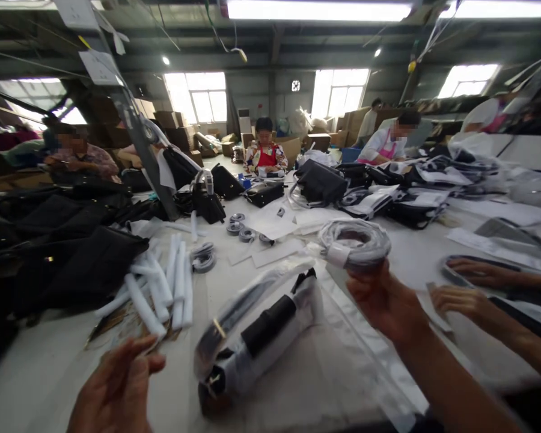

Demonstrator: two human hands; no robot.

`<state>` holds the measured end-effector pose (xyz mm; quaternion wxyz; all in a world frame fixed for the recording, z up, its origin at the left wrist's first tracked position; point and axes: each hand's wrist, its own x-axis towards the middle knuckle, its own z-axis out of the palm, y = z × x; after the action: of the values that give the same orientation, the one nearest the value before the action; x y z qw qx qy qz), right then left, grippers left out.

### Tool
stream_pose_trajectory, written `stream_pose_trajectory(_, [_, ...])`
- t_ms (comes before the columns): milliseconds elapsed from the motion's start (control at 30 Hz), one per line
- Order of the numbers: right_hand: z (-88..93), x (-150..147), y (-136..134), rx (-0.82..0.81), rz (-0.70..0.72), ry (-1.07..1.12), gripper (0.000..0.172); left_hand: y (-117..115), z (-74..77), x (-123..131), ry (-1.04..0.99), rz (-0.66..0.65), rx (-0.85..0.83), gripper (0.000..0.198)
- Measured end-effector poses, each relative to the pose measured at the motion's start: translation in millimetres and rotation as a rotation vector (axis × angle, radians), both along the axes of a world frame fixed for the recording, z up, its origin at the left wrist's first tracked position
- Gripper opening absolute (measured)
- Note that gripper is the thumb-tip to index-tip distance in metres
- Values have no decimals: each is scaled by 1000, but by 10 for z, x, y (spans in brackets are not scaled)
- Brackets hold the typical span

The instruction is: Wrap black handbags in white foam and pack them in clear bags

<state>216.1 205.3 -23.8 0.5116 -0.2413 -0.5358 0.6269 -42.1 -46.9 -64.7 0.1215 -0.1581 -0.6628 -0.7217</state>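
Observation:
My right hand grips a coiled grey strap wrapped in clear plastic, raised above the table. At the lower left, my left hand has its fingers curled with the thumb near the fingertips; whether something small is between them is too blurred to tell. Between my hands a black bag with its handle lies in clear film on the table. White foam rolls are piled just beyond my left hand. Another coiled strap rests beside the rolls.
Black bags are heaped at the left, and more bags lie across the far side. Small coils sit mid-table. A metal post rises at the left. A co-worker's hands are close at the right; other people sit beyond.

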Motion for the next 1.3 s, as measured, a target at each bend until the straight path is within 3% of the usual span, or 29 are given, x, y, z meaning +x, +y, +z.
stream_pose_trajectory(100, [-230, 83, -519, -89, 75, 71, 34, 18, 458, 293, 111, -131, -78, 34])
stream_pose_trajectory(167, [-366, 63, -814, -176, 156, 158, 36, -3, 602, 499, 135, -416, -211, 29])
stream_pose_trajectory(267, [-521, -24, -1139, -314, 379, 208, 36, -8, 590, 825, 34, -882, -328, 45])
stream_pose_trajectory(400, [-587, -97, -1312, -339, 667, 83, 33, 92, 468, 1119, -201, -1082, -318, 60])
stream_pose_trajectory(500, [-547, -53, -1264, -247, 616, -89, 36, 199, 443, 1096, -367, -1063, -322, 58])
stream_pose_trajectory(633, [-505, 60, -1178, 19, 101, -304, 26, 319, 401, 930, -257, -983, -313, 44])
stream_pose_trajectory(700, [-499, 66, -1193, 199, -47, -354, 21, 372, 357, 901, -178, -1000, -347, 38])
stream_pose_trajectory(800, [-467, -36, -1244, 416, 62, -460, 29, 445, 297, 950, -57, -1043, -388, 36])
stream_pose_trajectory(933, [-367, -186, -1231, 464, 104, -534, 19, 450, 335, 1009, 246, -987, -497, 31])
stream_pose_trajectory(1033, [-309, -216, -1161, 347, 169, -511, 22, 349, 511, 905, 500, -866, -542, 31])
stream_pose_trajectory(1133, [-314, -284, -1086, 105, 317, -429, 29, 264, 762, 649, 804, -554, -505, 33])
stream_pose_trajectory(1200, [-335, -394, -1051, -42, 402, -338, 33, 283, 910, 430, 867, -395, -526, 32])
stream_pose_trajectory(1233, [-340, -466, -1040, -89, 427, -294, 34, 319, 967, 323, 827, -401, -579, 31])
stream_pose_trajectory(1300, [-331, -624, -1034, -129, 451, -226, 35, 424, 1036, 142, 643, -564, -712, 37])
